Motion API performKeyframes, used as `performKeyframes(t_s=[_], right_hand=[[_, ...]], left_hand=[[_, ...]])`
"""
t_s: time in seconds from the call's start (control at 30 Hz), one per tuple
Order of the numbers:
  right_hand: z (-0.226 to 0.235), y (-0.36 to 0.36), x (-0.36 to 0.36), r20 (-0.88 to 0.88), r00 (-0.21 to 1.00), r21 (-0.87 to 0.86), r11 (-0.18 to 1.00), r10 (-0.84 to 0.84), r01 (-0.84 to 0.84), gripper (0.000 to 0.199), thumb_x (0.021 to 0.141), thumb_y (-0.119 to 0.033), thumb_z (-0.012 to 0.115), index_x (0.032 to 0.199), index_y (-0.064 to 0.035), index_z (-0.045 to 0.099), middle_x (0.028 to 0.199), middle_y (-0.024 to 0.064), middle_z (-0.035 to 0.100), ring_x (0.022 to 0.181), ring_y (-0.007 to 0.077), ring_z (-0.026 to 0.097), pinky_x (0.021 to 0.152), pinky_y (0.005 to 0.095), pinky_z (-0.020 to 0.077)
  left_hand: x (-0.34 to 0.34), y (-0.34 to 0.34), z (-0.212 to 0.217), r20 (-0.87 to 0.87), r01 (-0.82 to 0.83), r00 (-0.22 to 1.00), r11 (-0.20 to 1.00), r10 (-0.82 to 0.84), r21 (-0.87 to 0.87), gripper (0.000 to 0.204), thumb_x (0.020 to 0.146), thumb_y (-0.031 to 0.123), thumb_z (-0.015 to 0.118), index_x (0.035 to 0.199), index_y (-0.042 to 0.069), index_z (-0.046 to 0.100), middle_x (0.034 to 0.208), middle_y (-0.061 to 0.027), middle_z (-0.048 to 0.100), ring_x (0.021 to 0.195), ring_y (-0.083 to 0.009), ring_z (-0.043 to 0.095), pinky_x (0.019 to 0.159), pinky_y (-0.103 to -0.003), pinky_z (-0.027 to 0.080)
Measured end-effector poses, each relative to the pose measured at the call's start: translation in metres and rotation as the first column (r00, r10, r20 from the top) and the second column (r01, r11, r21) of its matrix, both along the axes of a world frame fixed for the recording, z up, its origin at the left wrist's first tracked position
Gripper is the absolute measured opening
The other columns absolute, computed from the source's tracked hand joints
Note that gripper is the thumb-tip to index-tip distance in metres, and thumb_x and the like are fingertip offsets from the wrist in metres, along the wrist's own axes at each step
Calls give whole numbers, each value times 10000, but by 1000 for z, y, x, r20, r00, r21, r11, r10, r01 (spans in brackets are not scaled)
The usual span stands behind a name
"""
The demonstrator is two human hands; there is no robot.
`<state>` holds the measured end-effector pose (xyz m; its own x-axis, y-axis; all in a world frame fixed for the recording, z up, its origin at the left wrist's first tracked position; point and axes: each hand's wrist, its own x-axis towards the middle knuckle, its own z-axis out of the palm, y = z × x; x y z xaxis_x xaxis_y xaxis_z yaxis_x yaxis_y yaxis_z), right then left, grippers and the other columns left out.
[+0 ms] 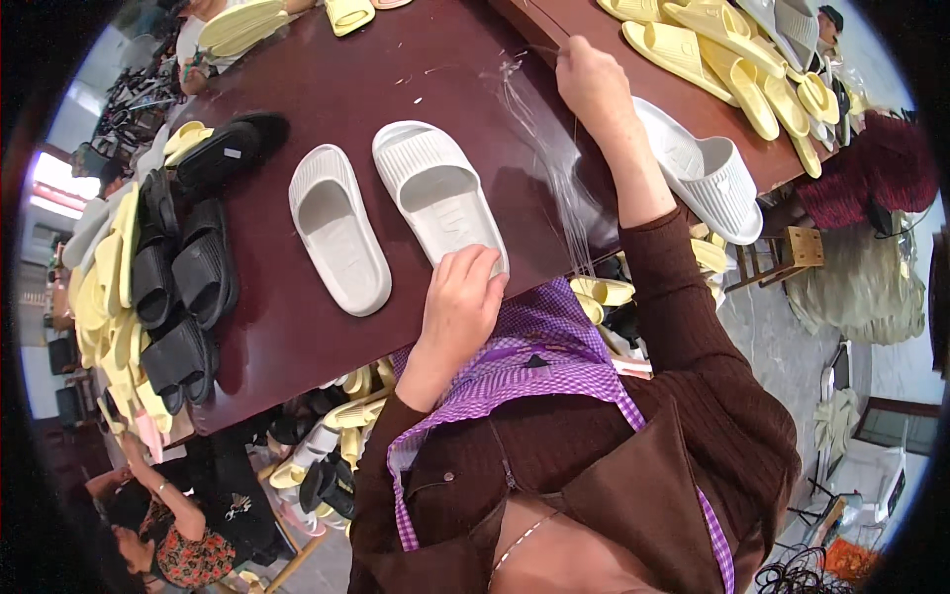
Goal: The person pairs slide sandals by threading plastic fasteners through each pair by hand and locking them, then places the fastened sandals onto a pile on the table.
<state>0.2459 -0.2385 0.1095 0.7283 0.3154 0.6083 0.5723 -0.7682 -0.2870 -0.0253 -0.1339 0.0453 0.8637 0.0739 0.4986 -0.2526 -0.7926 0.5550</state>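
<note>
Two white slide sandals lie side by side on the dark red table, soles down. My left hand (460,307) is closed at the heel end of the larger-looking right-hand slide sandal (435,183), its fingers bent over the edge. The left-hand slide sandal (341,233) lies untouched. My right hand (594,89) is raised at the far right, beyond a bundle of clear thin strands (554,168). Its fingers are pinched together near a thin dark line, and what they hold is too small to make out. Another white slide sandal (703,168) lies beside my right forearm.
Black slide sandals (203,262) line the table's left side, with yellow ones (104,277) heaped beyond. More yellow slide sandals (732,69) pile up at the far right. The table edge (297,391) runs before me. Other people sit at left; a wooden stool (802,247) stands right.
</note>
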Motion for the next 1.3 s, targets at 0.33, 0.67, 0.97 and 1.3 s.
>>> performKeyframes(t_s=[0.33,0.67,0.97,1.3], right_hand=[[10,-1,5,96,985,169,972,146,-161,141,803,-156,579,868,-38,623,797,180,638,781,354,615,699,404,491],[8,-16,5,23,961,65,959,276,-276,145,789,-152,574,844,-31,633,781,181,636,790,351,615,702,405,490],[8,-51,-38,-164,945,0,957,285,-288,137,790,-145,569,849,-36,627,772,185,630,760,349,618,682,402,492],[51,-95,-48,107,988,342,929,110,-140,87,816,-57,589,888,-27,628,684,79,631,604,111,578,546,233,435]], left_hand=[[49,6,20,92,97,991,995,-97,6,264,777,62,587,1029,-6,550,1034,-161,551,916,-323,528,810,-398,426],[172,-16,-16,-38,178,983,903,-177,391,316,853,135,523,1157,53,549,1270,-136,470,1028,-320,519,880,-411,427],[211,-12,-44,-42,174,984,905,-171,389,250,828,216,572,1067,143,587,1137,-120,505,953,-302,513,823,-389,429],[234,-4,-57,-48,115,993,937,-105,329,139,812,142,588,866,25,534,919,-150,515,877,-318,520,756,-411,438]])
